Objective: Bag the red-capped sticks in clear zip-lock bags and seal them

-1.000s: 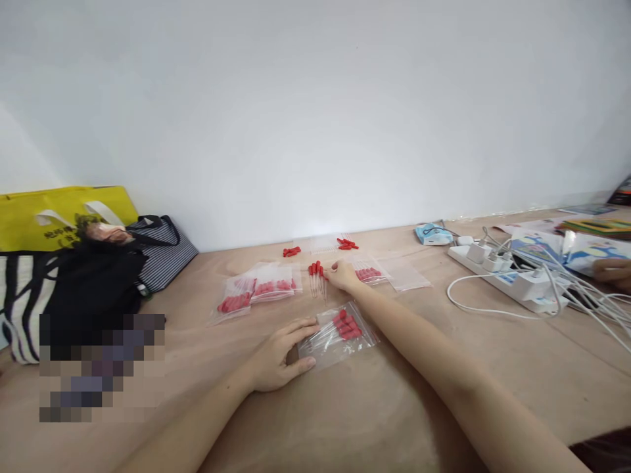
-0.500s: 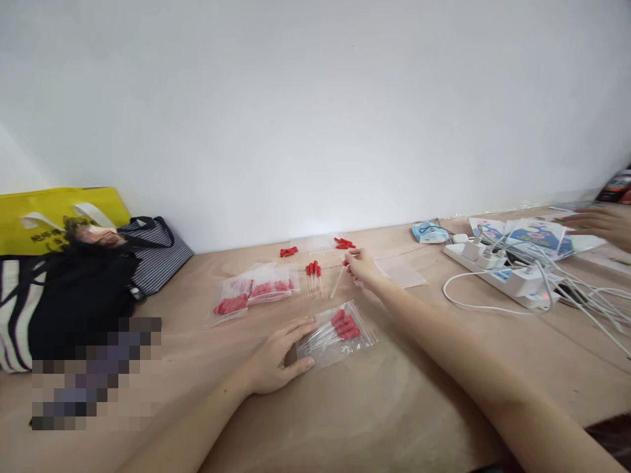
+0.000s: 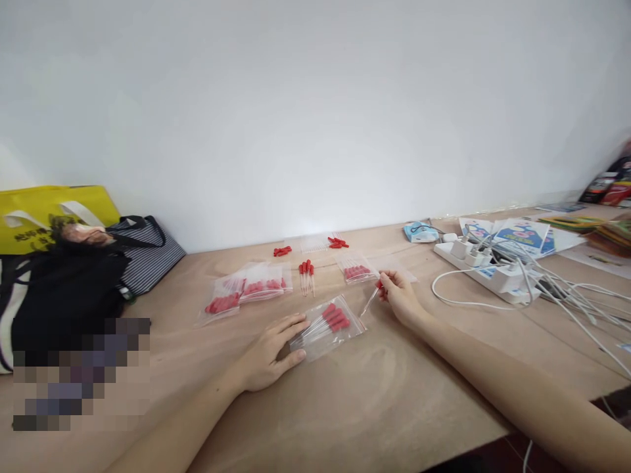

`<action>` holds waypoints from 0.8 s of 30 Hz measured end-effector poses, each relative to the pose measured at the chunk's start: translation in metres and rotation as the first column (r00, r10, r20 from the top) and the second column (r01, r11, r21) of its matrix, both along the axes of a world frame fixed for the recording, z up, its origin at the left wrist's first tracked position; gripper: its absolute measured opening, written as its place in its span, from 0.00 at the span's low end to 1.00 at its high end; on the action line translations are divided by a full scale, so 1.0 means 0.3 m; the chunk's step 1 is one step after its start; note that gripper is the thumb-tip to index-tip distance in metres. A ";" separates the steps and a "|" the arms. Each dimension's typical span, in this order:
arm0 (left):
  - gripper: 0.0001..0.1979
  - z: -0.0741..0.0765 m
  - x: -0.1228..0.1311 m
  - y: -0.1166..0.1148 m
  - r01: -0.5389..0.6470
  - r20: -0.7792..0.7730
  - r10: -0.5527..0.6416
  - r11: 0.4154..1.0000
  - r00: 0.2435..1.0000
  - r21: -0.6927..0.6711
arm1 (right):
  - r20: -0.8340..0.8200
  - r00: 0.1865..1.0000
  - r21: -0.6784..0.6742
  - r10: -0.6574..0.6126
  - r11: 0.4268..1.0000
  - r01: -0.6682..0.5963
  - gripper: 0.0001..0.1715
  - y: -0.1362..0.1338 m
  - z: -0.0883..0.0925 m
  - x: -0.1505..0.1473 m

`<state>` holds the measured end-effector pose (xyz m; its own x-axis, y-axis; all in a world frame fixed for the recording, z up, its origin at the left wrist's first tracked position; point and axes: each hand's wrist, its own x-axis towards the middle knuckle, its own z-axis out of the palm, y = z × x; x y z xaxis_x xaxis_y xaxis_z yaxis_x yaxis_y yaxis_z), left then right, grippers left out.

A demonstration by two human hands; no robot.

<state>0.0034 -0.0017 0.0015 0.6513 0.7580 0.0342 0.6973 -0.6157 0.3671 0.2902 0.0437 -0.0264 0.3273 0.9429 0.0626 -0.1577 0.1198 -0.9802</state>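
My left hand (image 3: 270,351) lies on the table with its fingers closed on the left edge of a clear zip bag (image 3: 326,326) that holds several red-capped glass droppers. My right hand (image 3: 400,294) pinches the red cap of one dropper (image 3: 371,301), whose glass tip points down-left toward the bag's right edge. Three loose droppers (image 3: 305,274) lie farther back on the table. Other filled bags (image 3: 246,292) lie to the left and another filled bag (image 3: 355,269) lies just behind my right hand.
A wooden table (image 3: 374,401) meets a white wall. Bags (image 3: 73,276) are piled at the left. Small heaps of red caps (image 3: 282,250) and glass tubes (image 3: 315,244) lie near the wall. A white power strip (image 3: 486,272) with many cables, a face mask (image 3: 419,232) and leaflets (image 3: 517,235) are at the right.
My right hand picked one dropper from the loose group and carried it right and toward me, beside the bag under my left hand. Another person's hand at the right edge is gone.
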 end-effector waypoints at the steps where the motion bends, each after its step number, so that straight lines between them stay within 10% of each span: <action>1: 0.24 -0.001 0.000 0.000 0.000 0.005 0.000 1.000 1.000 0.000 | -0.014 1.000 -0.003 -0.001 1.000 0.001 0.11 -0.001 0.002 -0.006; 24: 0.24 -0.001 0.007 -0.004 -0.017 0.002 0.017 1.000 1.000 -0.002 | -0.119 0.993 -0.033 -0.003 0.999 -0.001 0.11 -0.029 0.000 0.003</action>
<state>0.0054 -0.0030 0.0013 0.6384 0.7689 0.0344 0.7066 -0.6032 0.3700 0.2912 0.0351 -0.0265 0.3317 0.9434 -0.0083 -0.2734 0.0877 -0.9579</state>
